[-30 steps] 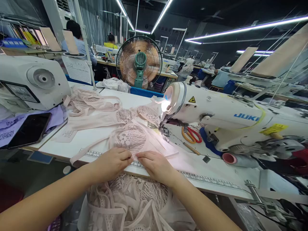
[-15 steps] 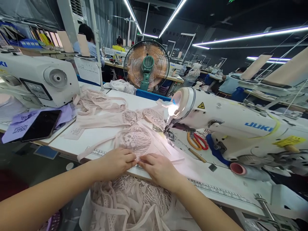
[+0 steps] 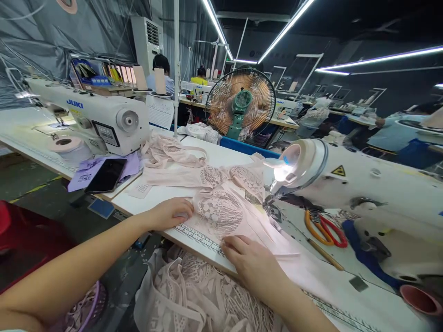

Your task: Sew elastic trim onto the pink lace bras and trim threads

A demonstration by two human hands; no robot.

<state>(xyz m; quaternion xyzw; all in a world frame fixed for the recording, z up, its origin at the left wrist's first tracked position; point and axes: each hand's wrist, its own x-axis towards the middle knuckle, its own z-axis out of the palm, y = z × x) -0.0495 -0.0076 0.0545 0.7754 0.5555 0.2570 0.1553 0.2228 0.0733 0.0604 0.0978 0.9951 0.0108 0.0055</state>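
A pale pink lace bra lies on the white sewing table, its near cup turned up and its other cup close to the sewing machine's needle area. My left hand is closed at the outer edge of the near cup, fingers curled on the fabric there. At the lower edge of that same cup, my right hand pinches the fabric with bent fingers. The lit sewing machine stands to the right. Below the table edge hangs a heap of similar lace pieces.
Orange-and-red-handled scissors and a wooden-handled tool lie right of the bra. Another bra rests behind it. A phone on purple paper and a second sewing machine are at left. A fan stands behind.
My left hand has moved left, away from my right hand, to the cup's outer edge. My right hand stays at the lower edge. The view has swung left.
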